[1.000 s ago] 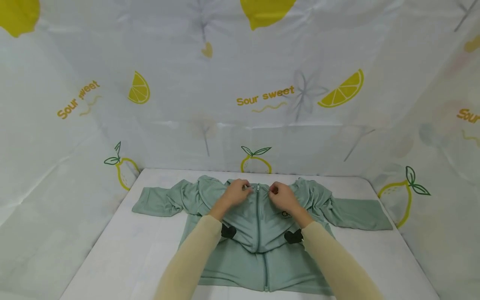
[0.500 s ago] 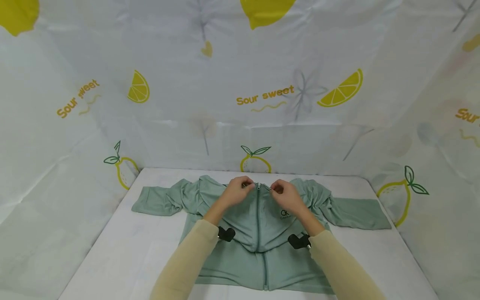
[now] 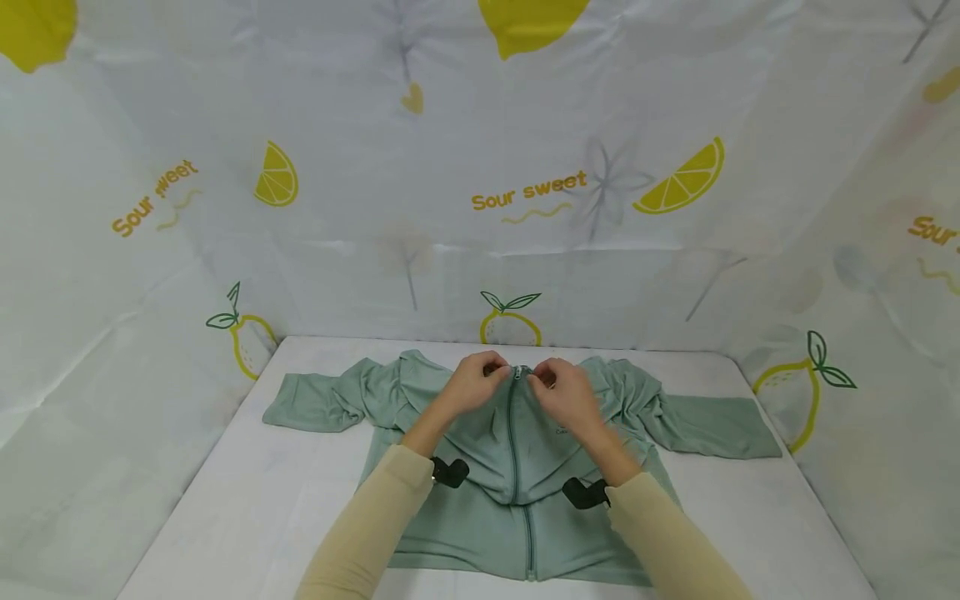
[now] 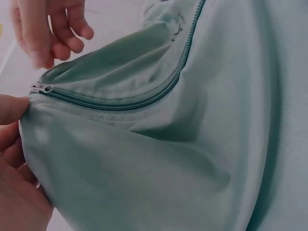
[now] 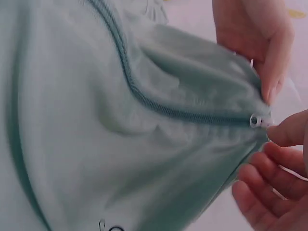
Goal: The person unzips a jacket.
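A pale green zip-up jacket (image 3: 480,525) lies front up with its sleeves spread sideways. Its upper part is folded down over the lower body. My left hand (image 3: 475,383) pinches the top edge of the cloth just left of the zipper; in the left wrist view the left thumb (image 4: 13,109) presses the edge beside the silver zipper slider (image 4: 42,88). The right hand (image 3: 564,396) is at the same edge, right of the slider, pinching cloth there. In the right wrist view its thumb (image 5: 288,131) lies against the slider's end, other fingers curled below.
The jacket lies on a white table (image 3: 225,517). A white curtain (image 3: 420,208) printed with lemons hangs behind and at both sides. The left sleeve (image 3: 307,404) and the right sleeve (image 3: 723,427) reach toward the table's sides. Both wrists carry a black mount.
The right hand has shifted left along the top edge, closer to the zipper slider. The left hand has moved slightly right, and the zipper line bends a little more.
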Motion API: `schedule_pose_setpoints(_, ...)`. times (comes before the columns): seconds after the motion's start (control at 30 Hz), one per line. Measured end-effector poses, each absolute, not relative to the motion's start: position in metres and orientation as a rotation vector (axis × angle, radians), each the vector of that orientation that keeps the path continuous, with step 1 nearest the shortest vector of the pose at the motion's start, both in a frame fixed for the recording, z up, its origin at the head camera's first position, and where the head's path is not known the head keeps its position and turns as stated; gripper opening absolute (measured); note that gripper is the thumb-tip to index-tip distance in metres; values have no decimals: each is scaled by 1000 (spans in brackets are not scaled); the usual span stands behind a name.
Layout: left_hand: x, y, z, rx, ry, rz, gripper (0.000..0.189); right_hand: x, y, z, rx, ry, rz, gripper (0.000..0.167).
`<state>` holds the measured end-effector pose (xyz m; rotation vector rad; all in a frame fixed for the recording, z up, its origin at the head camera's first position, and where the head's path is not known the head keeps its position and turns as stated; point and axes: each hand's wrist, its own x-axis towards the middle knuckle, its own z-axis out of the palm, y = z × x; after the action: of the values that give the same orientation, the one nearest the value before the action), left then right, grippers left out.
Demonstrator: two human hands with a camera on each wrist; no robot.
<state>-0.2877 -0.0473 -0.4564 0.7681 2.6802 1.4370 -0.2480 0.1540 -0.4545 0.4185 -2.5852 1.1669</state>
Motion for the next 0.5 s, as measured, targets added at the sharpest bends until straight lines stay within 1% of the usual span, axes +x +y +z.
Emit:
schedule_pose_setpoints(0.17, -286, -47, -456, 770, 2656, 1464, 18, -249, 144, -453, 360, -2631, 1272, 18)
schedule_pose_setpoints(0.37, -283, -46, -456, 753, 2620, 1482, 19, -252, 141, -456, 350, -2609, 1389, 15)
schedule_pose_setpoints(0.5, -283, -45, -457, 750, 2635, 1499, 19, -254, 141, -455, 344, -2616, 1469, 16)
